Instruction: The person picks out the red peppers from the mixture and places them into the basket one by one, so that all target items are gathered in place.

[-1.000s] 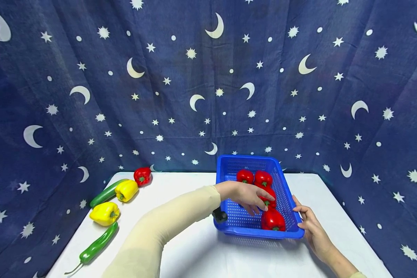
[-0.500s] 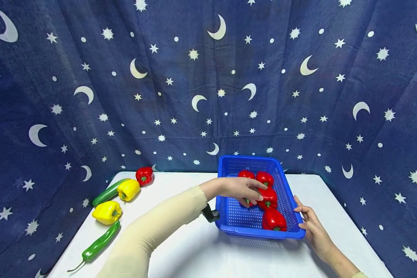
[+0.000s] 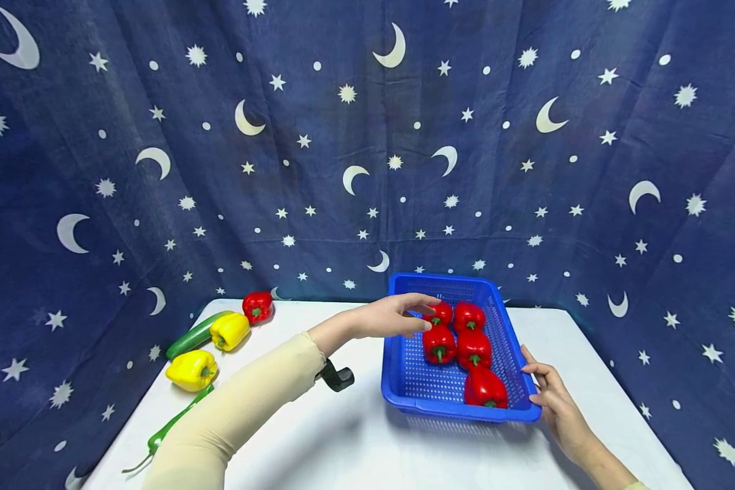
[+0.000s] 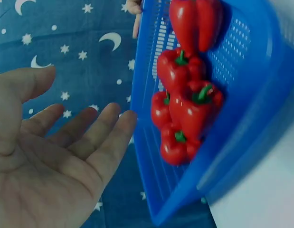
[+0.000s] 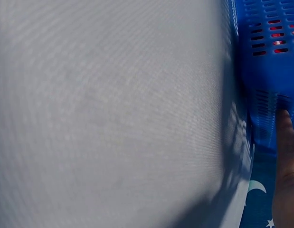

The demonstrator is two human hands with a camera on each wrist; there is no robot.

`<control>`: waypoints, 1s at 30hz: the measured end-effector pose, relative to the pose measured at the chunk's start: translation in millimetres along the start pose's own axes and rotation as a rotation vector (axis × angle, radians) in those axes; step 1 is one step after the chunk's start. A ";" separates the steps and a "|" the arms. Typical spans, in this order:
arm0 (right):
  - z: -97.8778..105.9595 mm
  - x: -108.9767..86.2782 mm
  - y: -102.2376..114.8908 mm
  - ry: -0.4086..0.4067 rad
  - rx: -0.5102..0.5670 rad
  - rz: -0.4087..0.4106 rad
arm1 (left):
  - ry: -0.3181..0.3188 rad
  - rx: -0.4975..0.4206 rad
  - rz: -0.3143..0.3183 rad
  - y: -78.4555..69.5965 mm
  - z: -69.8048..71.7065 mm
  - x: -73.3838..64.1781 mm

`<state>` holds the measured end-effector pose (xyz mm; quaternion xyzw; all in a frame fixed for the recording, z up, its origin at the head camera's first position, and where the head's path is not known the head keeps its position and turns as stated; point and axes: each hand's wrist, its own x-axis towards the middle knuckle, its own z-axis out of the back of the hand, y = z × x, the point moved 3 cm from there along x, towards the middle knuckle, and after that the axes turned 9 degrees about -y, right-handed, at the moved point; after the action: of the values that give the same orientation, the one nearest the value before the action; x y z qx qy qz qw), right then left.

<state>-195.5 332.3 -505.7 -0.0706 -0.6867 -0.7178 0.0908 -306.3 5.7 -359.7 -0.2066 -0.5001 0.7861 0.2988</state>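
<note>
Several red bell peppers sit in a blue perforated plastic basket, green stems showing. My left hand hovers over the basket's left side, nothing in its grasp, and overlaps the rear left pepper in the head view. Seen from the left wrist, that palm has fingers and thumb spread apart, with peppers beyond the fingertips. At the basket's right side, my right hand holds the rim near the front corner. From the right wrist, one finger lies along the basket's outer wall.
On the left of the white table lie a red bell pepper, two yellow bell peppers, a cucumber and a long green chili pepper, partly behind my left sleeve. A dark blue star-patterned curtain encloses the table's back and sides.
My left hand has drawn back up and left from the basket's middle, uncovering a red bell pepper on its left side. My right hand keeps its place at the rim.
</note>
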 end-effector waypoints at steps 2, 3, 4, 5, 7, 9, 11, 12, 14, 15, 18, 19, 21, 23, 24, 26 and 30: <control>0.0 -0.3 0.4 0.006 0.000 0.005 | -0.026 0.007 -0.010 1.6 7.6 -5.1; 0.0 -0.3 0.6 0.008 0.003 0.005 | -0.039 0.011 -0.014 2.7 11.3 -7.4; -0.2 -0.4 0.8 0.009 0.007 0.006 | -0.052 0.017 -0.020 4.0 15.0 -9.6; -0.4 -0.3 0.9 0.011 0.010 0.005 | -0.066 0.027 -0.027 5.6 18.5 -11.8; -0.7 -0.3 1.2 0.011 0.016 -0.001 | -0.092 0.046 -0.039 9.6 25.5 -15.9; -1.0 -0.4 1.4 0.007 0.021 -0.012 | -0.119 0.063 -0.052 14.1 32.7 -20.6; -1.3 -0.6 1.5 0.002 0.018 -0.026 | -0.145 0.073 -0.065 18.0 39.8 -26.2; -1.4 -0.8 1.5 -0.001 0.015 -0.035 | -0.160 0.082 -0.071 20.2 43.8 -29.2; -1.4 -0.8 1.5 -0.008 0.007 -0.050 | -0.195 0.115 -0.080 25.7 52.2 -34.8; -1.3 -0.8 1.5 -0.012 0.004 -0.058 | -0.214 0.135 -0.082 28.9 56.6 -37.6; -1.1 -0.6 1.1 -0.019 -0.003 -0.071 | -0.269 0.207 -0.065 40.4 70.7 -45.8; -1.0 -0.4 1.0 -0.019 -0.003 -0.071 | -0.285 0.225 -0.054 44.7 75.4 -48.9; -1.1 -0.4 0.9 -0.016 0.000 -0.066 | -0.314 0.246 -0.026 52.8 84.5 -55.7; -1.5 -0.4 0.9 -0.013 0.002 -0.057 | -0.328 0.243 -0.003 59.8 92.7 -62.8; -1.7 -0.4 0.9 -0.011 0.005 -0.051 | -0.337 0.239 0.004 63.0 96.6 -65.9; -1.9 -0.4 0.9 -0.009 0.008 -0.044 | -0.352 0.227 0.008 67.7 103.1 -71.4; -2.1 -0.2 0.5 -0.006 0.013 -0.039 | -0.380 0.234 0.022 76.3 115.0 -80.2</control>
<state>-195.1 330.2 -505.3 -0.0591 -0.6930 -0.7146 0.0752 -339.1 -149.3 -379.3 -0.0240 -0.4503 0.8669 0.2125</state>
